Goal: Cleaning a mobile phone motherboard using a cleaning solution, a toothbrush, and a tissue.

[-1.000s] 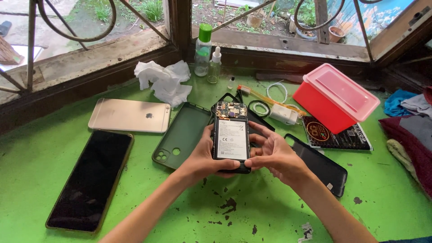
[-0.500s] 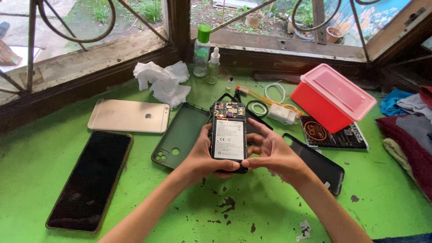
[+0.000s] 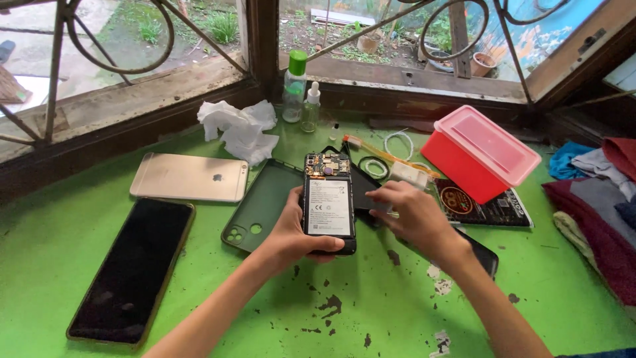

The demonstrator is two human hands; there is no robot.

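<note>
A green painted table (image 3: 464, 292), chipped in dark patches, sits in a corner under barred windows with wooden sills. The left hand (image 3: 291, 232) grasps an opened phone (image 3: 329, 202) from its left edge and bottom, the thumb curled under the lower end; the phone is held just above the table, back side up, with its white-labelled battery and the circuit board at the top exposed. The right hand (image 3: 414, 219) is off the phone, just beside its right edge, fingers bent and reaching toward a dark back cover (image 3: 364, 189) lying behind the phone; whether it grips anything cannot be told. Just left of the held phone lies a dark green phone case (image 3: 262, 202), inner side up. Farther left are a gold phone (image 3: 189, 178), face down, and a large black phone (image 3: 132, 268), screen up. Another black phone (image 3: 487, 255) pokes out from under the right forearm. Behind the hands lie a white cable (image 3: 397, 142) and a white charger block (image 3: 409, 176). A red box with a pink lid (image 3: 480, 152) rests partly on a dark printed card (image 3: 497, 209). Near the sill stand a green-capped bottle (image 3: 294, 86) and a small dropper bottle (image 3: 311, 106), beside a crumpled tissue (image 3: 238, 129). Folded clothes (image 3: 599, 192) lie at the right edge.
</note>
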